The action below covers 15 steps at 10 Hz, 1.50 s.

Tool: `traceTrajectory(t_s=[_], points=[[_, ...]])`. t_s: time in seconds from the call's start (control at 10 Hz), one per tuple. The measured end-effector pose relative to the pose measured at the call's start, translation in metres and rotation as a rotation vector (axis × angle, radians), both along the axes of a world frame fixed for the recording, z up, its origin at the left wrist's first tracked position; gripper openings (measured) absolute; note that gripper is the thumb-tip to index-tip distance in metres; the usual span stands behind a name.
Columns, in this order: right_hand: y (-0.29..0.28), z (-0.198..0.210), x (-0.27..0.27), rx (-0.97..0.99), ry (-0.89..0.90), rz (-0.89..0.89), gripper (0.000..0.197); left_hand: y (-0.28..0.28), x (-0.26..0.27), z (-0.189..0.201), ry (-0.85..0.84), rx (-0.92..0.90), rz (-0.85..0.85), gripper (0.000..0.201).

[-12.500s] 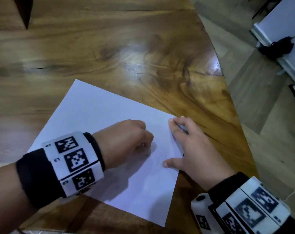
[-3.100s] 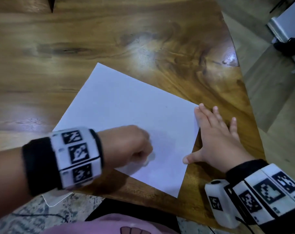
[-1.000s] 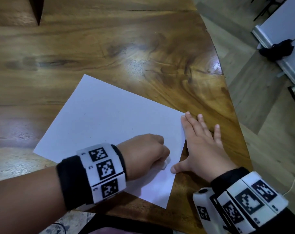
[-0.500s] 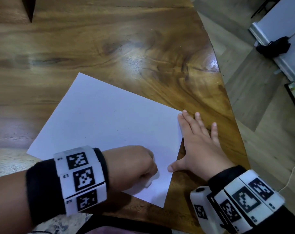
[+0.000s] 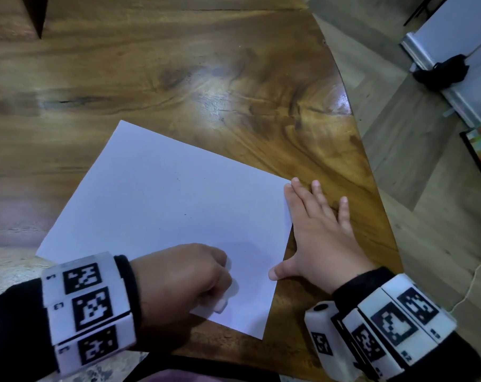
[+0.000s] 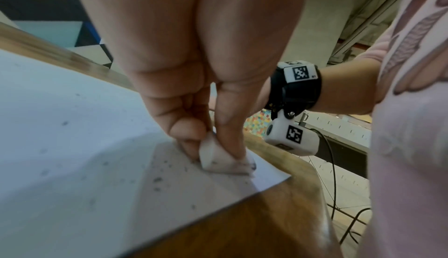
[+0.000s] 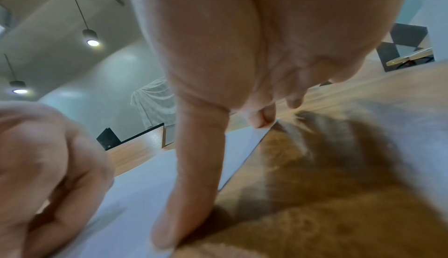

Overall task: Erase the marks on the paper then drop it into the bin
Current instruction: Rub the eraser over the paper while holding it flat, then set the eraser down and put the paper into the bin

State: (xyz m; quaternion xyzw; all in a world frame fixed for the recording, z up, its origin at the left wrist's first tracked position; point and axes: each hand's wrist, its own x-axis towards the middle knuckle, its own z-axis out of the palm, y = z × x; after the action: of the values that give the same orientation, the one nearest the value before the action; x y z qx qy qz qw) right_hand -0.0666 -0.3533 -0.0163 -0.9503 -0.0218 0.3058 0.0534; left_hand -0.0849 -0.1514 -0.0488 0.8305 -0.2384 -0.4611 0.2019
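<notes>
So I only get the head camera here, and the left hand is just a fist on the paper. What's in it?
Observer: The left wrist view shows the left hand pinching a white eraser, pressed on the paper near its corner.
Operator: Is it leaving a mess?
Observer: Yes, dark crumbs lie scattered beside it.
Operator: And the flat one?
Observer: From the right wrist view, the right hand has its thumb tip right at the paper's edge, next to the bare table.

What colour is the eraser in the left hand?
White, smudged grey at its rubbing end; the eraser, pinched by the left hand, shows best in the left wrist view.
</notes>
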Motion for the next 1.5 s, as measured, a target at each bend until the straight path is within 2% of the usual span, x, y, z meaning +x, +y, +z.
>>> traceTrajectory(t_s=[0.1,0.2,0.3,0.4,0.5,0.6,0.7,0.9,1.0,1.1,1.2,1.3,1.4,1.5], points=[[0.001,0.001,0.001,-0.011,0.009,0.006,0.139,-0.003,0.009,0.013,-0.255,-0.088,-0.179,0.011],[0.002,0.002,0.002,-0.024,0.020,0.005,0.139,-0.027,0.025,0.027,-0.338,-0.157,-0.079,0.010],[0.003,0.002,0.002,-0.030,0.027,0.006,0.139,-0.023,0.027,0.029,-0.287,-0.178,-0.120,0.011],[0.003,0.002,0.002,-0.028,0.039,0.000,0.138,-0.003,0.031,0.031,-0.057,-0.129,-0.111,0.014],[0.004,0.003,0.003,-0.041,0.055,-0.007,0.138,0.007,0.078,0.040,-0.263,-0.063,0.021,0.012],[0.007,0.004,0.004,-0.072,0.068,-0.002,0.138,0.018,0.140,0.055,-0.446,-0.099,0.396,0.014],[0.010,0.005,0.004,-0.097,0.075,-0.004,0.138,0.020,0.183,0.059,-0.581,-0.083,0.534,0.016],[0.013,0.006,0.004,-0.099,0.083,-0.030,0.138,0.019,0.228,0.044,-0.617,0.056,0.508,0.013],[0.013,0.005,0.004,-0.086,0.073,-0.032,0.138,0.021,0.231,0.040,-0.607,0.052,0.538,0.020],[0.012,0.003,0.003,-0.055,0.054,-0.020,0.138,0.033,0.222,0.047,-0.599,-0.019,0.635,0.026],[0.010,0.006,0.006,0.057,0.002,-0.080,0.128,0.059,0.195,0.058,-0.669,0.048,0.662,0.029],[0.015,0.009,0.014,0.153,-0.150,-0.217,0.100,0.085,0.149,0.057,-0.630,0.260,0.628,0.043],[0.021,0.006,0.022,0.094,-0.202,-0.282,0.092,0.098,0.097,0.048,-0.508,0.401,0.693,0.069],[0.027,0.009,0.028,0.074,-0.140,-0.326,0.086,0.102,0.061,0.033,-0.499,0.452,0.737,0.074]])
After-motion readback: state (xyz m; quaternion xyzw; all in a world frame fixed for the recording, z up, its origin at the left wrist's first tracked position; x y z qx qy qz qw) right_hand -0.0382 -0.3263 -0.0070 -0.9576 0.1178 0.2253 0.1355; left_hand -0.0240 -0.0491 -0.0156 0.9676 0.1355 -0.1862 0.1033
